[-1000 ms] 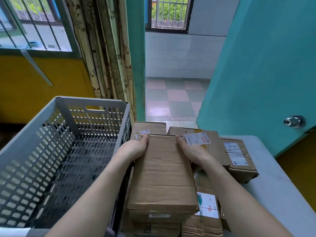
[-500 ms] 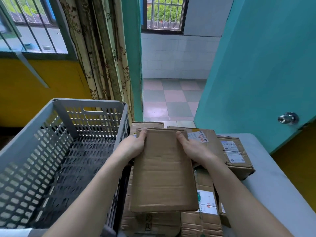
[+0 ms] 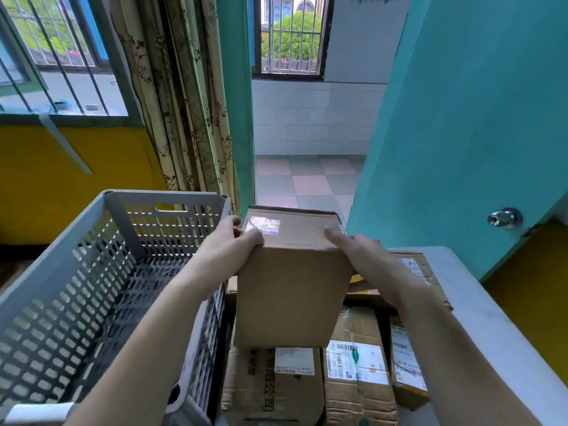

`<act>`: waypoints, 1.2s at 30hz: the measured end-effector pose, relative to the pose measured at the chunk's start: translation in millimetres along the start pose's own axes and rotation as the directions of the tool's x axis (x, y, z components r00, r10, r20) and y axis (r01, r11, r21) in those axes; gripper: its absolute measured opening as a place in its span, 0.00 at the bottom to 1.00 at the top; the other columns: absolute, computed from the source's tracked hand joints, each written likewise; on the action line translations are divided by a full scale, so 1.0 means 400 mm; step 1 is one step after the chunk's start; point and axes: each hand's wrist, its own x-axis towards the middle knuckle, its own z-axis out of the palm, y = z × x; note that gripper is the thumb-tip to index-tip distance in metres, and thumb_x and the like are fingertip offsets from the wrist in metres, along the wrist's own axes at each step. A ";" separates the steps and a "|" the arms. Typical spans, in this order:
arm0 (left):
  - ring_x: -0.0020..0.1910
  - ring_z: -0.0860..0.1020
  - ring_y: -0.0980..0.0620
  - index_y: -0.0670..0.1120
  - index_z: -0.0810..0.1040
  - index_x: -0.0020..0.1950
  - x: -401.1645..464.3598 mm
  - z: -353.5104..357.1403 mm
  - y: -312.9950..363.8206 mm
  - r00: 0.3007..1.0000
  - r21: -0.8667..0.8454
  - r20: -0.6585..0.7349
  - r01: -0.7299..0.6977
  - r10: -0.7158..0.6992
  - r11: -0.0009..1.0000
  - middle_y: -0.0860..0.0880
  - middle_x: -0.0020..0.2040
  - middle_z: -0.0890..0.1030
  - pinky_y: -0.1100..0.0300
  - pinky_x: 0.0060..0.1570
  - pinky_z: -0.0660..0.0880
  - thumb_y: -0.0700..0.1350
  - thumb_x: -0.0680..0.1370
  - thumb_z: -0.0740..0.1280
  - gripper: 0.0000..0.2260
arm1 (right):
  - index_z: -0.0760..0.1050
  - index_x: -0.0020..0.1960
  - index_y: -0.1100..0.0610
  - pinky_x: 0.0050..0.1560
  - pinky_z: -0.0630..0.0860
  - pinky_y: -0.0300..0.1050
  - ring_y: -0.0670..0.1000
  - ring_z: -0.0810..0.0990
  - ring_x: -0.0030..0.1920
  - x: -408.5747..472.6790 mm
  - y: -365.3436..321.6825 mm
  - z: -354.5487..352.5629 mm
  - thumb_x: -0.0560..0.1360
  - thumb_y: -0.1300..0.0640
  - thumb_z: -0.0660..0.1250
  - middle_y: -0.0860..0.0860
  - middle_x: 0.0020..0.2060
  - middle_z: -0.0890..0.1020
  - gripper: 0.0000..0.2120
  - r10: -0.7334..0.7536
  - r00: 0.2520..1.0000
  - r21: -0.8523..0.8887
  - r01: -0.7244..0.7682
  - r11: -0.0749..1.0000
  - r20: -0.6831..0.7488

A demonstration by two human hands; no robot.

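The plain brown corrugated cardboard box (image 3: 295, 287), long and rectangular with a smooth matte face, was held tilted, its far end raised and showing a strip of glossy clear tape over a pale label. It hung over a pile of parcels, just right of the crate. Whether its near edge touched the parcels could not be told. The left hand (image 3: 233, 250) had its grip closed round the far left corner, thumb lying on the upper face. The right hand (image 3: 365, 259) had its grip closed round the far right corner, thumb on top and fingers hidden behind the box. Below lay a creased brown carton with printed characters and a white label (image 3: 270, 388), and beside it a taped carton with a barcode label (image 3: 356, 364). To the left stood the grey plastic crate (image 3: 166, 196), its walls and floor perforated with slots. The parcels rested on a smooth pale grey desk (image 3: 491, 318). Beyond were a teal door (image 3: 461, 118) with a shiny metal knob (image 3: 504, 217), a floral cream curtain (image 3: 184, 103), a yellow wall (image 3: 46, 186) and a checkered tile floor (image 3: 307, 186).
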 end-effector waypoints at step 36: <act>0.48 0.80 0.46 0.44 0.71 0.72 0.024 0.032 0.016 0.973 0.255 0.053 0.204 -0.224 0.945 0.47 0.56 0.79 0.57 0.28 0.75 0.72 0.80 0.52 0.36 | 0.70 0.73 0.54 0.46 0.86 0.58 0.58 0.82 0.54 -0.014 -0.046 0.025 0.73 0.23 0.59 0.54 0.60 0.77 0.42 0.195 0.974 -0.153 -0.176 0.972 0.118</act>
